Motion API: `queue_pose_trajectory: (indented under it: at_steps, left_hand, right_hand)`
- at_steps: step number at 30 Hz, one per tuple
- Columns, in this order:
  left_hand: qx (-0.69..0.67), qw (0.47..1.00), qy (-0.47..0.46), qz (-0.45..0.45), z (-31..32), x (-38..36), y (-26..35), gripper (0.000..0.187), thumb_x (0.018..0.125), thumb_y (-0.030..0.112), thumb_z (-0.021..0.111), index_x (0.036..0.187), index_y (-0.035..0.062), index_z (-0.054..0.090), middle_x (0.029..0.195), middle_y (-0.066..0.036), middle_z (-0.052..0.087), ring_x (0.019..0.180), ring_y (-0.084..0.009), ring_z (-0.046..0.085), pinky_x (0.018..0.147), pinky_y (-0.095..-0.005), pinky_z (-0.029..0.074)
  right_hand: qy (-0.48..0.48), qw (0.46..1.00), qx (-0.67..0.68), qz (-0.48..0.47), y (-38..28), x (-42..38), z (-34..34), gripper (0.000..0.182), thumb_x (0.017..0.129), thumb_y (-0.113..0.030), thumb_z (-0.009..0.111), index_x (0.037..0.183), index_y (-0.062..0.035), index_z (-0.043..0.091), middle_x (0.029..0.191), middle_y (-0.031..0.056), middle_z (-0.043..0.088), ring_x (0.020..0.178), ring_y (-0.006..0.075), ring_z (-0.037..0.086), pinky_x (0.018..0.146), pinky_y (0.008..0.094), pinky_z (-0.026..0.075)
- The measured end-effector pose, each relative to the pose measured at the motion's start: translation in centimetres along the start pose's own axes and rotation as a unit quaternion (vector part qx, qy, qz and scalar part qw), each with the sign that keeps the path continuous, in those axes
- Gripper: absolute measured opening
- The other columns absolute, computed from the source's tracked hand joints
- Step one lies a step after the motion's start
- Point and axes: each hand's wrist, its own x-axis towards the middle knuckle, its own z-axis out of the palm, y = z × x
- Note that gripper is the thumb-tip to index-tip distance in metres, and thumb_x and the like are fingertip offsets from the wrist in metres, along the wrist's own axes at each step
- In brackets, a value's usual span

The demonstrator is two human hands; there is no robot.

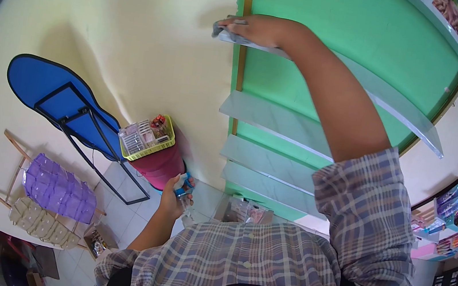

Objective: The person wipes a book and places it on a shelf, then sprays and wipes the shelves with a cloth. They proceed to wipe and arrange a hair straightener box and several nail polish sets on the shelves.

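Observation:
My right hand reaches up and presses a grey cloth onto the left end of a glass shelf fixed to a green wall panel. My left hand hangs low by my side, closed around a spray bottle with a blue and white head. Below the top shelf are three more glass shelves. My checked shirt sleeve fills the lower middle of the view.
A blue folded ironing board leans on the cream wall. A yellow basket of small goods sits on a pink bin. A wooden rack with purple packets stands at the left. Stocked shop shelves stand at the right.

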Motion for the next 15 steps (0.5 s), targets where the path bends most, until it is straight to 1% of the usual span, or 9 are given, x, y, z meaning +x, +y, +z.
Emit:
queue_pose_trajectory:
  at_steps: [1,5,7,9,11,12,13,14,15]
  left_hand:
    - [0.001,1.0,-0.006,0.002,0.5,0.0,0.1,0.043,0.088,0.047,0.052,0.101,0.007,0.062,0.088,-0.004,0.059,0.06,-0.0155,0.053,0.055,-0.0342,0.046]
    - [0.037,0.998,-0.037,0.016,2.0,-0.2,0.4,0.043,0.088,0.047,0.052,0.101,0.0066,0.062,0.088,-0.004,0.059,0.061,-0.0157,0.054,0.054,-0.0343,0.046]
    - [0.059,0.997,-0.05,0.021,2.3,-0.4,0.6,0.044,0.088,0.047,0.052,0.101,0.0063,0.062,0.089,-0.004,0.059,0.061,-0.0158,0.054,0.054,-0.0343,0.046]
    - [0.05,0.997,-0.054,0.023,1.3,0.0,0.6,0.044,0.088,0.047,0.052,0.101,0.0066,0.062,0.089,-0.004,0.059,0.061,-0.0156,0.054,0.054,-0.034,0.046]
    - [0.04,0.997,-0.061,0.024,0.5,0.0,0.5,0.043,0.088,0.047,0.052,0.101,0.0069,0.062,0.089,-0.004,0.059,0.06,-0.0155,0.054,0.054,-0.0337,0.046]
    - [0.031,0.999,-0.035,0.017,0.4,-0.2,0.6,0.042,0.088,0.046,0.052,0.101,0.0075,0.062,0.089,-0.004,0.059,0.06,-0.0153,0.053,0.054,-0.0333,0.045]
    - [0.025,1.0,-0.01,0.01,0.2,-0.3,0.7,0.041,0.087,0.046,0.052,0.1,0.0082,0.062,0.089,-0.004,0.058,0.06,-0.0152,0.053,0.053,-0.0329,0.045]
    - [0.028,0.999,-0.015,0.011,0.0,-0.3,0.6,0.041,0.087,0.046,0.052,0.1,0.0082,0.062,0.089,-0.004,0.058,0.06,-0.0152,0.053,0.053,-0.0329,0.045]
    - [0.019,1.0,-0.009,0.005,-0.3,-0.2,0.6,0.041,0.087,0.046,0.053,0.1,0.0089,0.063,0.089,-0.003,0.058,0.06,-0.015,0.052,0.054,-0.0327,0.044]
  right_hand:
    - [-0.014,1.0,0.008,0.007,-1.1,0.1,0.2,0.046,0.1,-0.046,0.034,0.141,-0.0311,0.044,0.143,0.0045,0.048,0.125,0.0234,0.049,0.105,0.0359,0.035]
    - [0.016,1.0,-0.016,-0.006,-1.0,0.3,1.3,0.044,0.1,-0.046,0.034,0.141,-0.0336,0.044,0.142,0.0042,0.048,0.124,0.0235,0.05,0.105,0.0362,0.036]
    - [0.042,0.997,0.002,-0.068,0.6,-1.5,1.1,0.046,0.099,-0.048,0.03,0.142,-0.0356,0.041,0.136,0.0033,0.053,0.121,0.0248,0.051,0.103,0.0385,0.037]
    - [0.04,0.999,-0.016,-0.025,0.9,-5.0,-0.2,0.047,0.099,-0.049,0.03,0.143,-0.0355,0.041,0.138,0.0045,0.051,0.121,0.0263,0.051,0.104,0.0385,0.037]
    - [0.014,0.997,-0.047,0.054,1.8,-7.4,-2.0,0.047,0.099,-0.049,0.031,0.143,-0.0348,0.04,0.141,0.0044,0.049,0.122,0.0276,0.051,0.104,0.0387,0.037]
    - [0.015,0.997,-0.05,0.056,2.6,-8.3,-2.5,0.047,0.099,-0.049,0.031,0.143,-0.0348,0.04,0.141,0.0044,0.049,0.122,0.0276,0.051,0.104,0.0387,0.037]
    - [0.014,0.993,-0.048,0.103,3.4,-9.2,-3.0,0.046,0.099,-0.048,0.033,0.142,-0.0333,0.043,0.138,0.0056,0.052,0.119,0.0271,0.053,0.103,0.0374,0.038]
    - [0.014,0.987,-0.045,0.151,3.9,-9.9,-3.4,0.045,0.1,-0.047,0.036,0.141,-0.0318,0.045,0.135,0.0069,0.055,0.117,0.0265,0.055,0.103,0.0362,0.038]
    - [0.019,0.987,-0.047,0.154,4.5,-10.1,-3.3,0.045,0.1,-0.047,0.036,0.141,-0.0318,0.045,0.135,0.0069,0.055,0.117,0.0265,0.055,0.103,0.0362,0.038]
